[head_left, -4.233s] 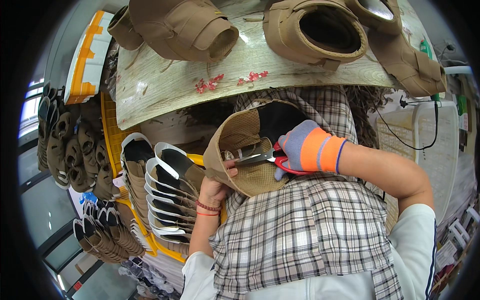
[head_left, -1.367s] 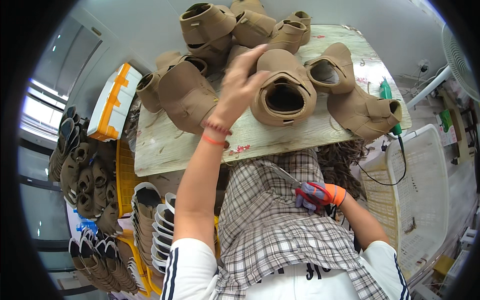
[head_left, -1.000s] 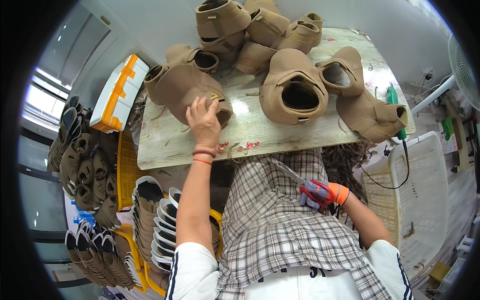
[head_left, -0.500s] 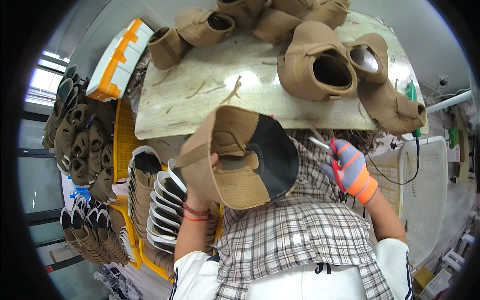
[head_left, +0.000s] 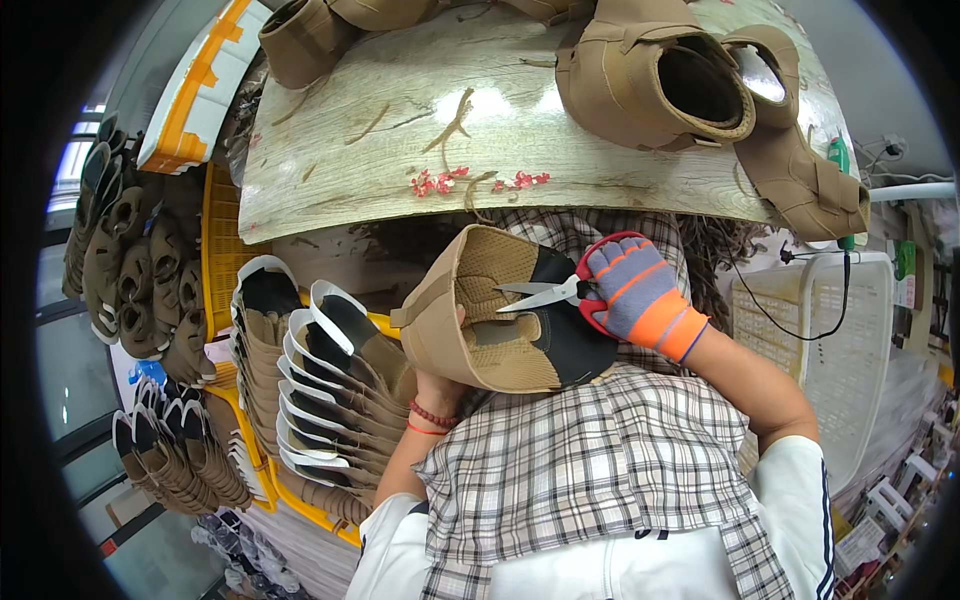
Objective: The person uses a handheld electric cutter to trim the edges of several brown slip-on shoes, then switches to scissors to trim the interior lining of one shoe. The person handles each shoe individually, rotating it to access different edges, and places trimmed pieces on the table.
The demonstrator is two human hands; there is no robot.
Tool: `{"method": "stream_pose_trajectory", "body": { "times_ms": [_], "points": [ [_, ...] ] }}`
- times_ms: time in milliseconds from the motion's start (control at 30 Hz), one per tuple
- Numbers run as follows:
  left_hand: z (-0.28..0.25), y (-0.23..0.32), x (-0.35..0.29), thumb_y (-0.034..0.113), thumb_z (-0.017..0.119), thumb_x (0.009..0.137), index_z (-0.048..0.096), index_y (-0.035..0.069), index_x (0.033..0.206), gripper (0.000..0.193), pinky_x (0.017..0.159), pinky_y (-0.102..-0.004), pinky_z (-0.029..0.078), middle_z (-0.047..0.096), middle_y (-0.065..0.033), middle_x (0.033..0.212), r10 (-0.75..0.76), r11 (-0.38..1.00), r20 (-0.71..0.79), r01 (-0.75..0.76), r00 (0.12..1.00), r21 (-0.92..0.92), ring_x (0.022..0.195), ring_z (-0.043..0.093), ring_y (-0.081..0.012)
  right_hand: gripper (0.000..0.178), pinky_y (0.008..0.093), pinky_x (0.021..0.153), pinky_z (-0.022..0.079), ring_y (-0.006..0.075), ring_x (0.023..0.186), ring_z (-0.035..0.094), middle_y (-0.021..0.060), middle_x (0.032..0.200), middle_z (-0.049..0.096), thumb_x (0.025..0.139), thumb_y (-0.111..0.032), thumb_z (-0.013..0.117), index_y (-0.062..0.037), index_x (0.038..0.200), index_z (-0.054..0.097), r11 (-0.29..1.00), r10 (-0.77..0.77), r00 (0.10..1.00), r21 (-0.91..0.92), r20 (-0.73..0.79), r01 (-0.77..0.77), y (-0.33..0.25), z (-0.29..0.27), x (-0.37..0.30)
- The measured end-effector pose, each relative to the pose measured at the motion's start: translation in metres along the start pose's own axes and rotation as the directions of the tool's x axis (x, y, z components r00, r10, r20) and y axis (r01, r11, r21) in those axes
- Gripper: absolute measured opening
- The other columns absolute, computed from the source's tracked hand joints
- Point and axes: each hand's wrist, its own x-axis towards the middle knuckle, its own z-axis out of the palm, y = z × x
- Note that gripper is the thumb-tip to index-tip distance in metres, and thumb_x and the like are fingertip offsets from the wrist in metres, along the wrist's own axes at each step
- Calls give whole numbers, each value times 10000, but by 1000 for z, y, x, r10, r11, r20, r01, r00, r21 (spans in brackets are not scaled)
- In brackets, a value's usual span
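Note:
A brown shoe upper (head_left: 430, 325) with a black lining part is held over my lap, its wide opening facing up. My left hand (head_left: 441, 388) is closed around its left side, and the thumb tip shows at the inner edge; the other fingers are hidden behind it. In my right hand (head_left: 637, 290), in a grey and orange glove, is a pair of scissors (head_left: 552, 294) with red handles. Their blades are spread and reach over the opening of the upper, near the inner seam. Whether the blades touch the material I cannot tell.
Several sewn brown uppers (head_left: 640, 90) lie on the wood-patterned table (head_left: 350, 170) ahead, with thread scraps. To my left, white-edged uppers (head_left: 320, 400) are stacked in yellow baskets (head_left: 222, 250). A white basket (head_left: 850, 360) stands at right, near a green-handled tool (head_left: 838, 155) with a cord.
My right hand has brought the scissors leftward over the upper, and their blades are now spread. The upper has shifted slightly right and down. The view has tilted downward.

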Motion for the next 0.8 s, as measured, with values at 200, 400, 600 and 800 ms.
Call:
{"method": "stream_pose_trajectory", "body": {
  "times_ms": [200, 400, 600, 800],
  "points": [
    [14, 11, -10, 224, 567, 906, 471, 50, 1221, 373, 829, -364, 522, 573, -100, 1141, -123, 972, -78, 104, 989, -211, 993, 594, -225, 358, 407, 766, 446, 301, 804, 566, 110, 845, 599, 657, -272, 736, -85, 923, 586, 996, -22, 998, -81, 52, 26, -5, -15, 0],
    [21, 17, -13, 151, 658, 862, 529, 46, 1106, 295, 721, -350, 558, 614, -101, 1041, -156, 948, -130, 112, 979, -297, 874, 631, -200, 328, 391, 759, 448, 287, 826, 572, 95, 852, 598, 651, -240, 728, -102, 914, 590, 998, 63, 998, 6, 21, -63, 17, -19, -11],
    [9, 12, 0, 148, 656, 864, 553, 44, 1188, 355, 826, -318, 515, 589, -46, 1102, 3, 1000, 8, -3, 1000, -3, 994, 579, -174, 356, 395, 763, 439, 293, 847, 555, 98, 876, 592, 628, -262, 733, -103, 907, 579, 986, -26, 997, 165, -67, 37, 13, -5, -6],
    [19, 18, -1, 141, 688, 844, 557, 39, 1179, 374, 803, -309, 523, 590, -45, 1088, -66, 989, 13, 67, 998, -133, 961, 589, -168, 346, 380, 743, 438, 271, 818, 561, 81, 850, 594, 651, -317, 743, -115, 892, 598, 1000, 20, 1000, 6, 11, -20, 28, 13, -15]
  ]
}}
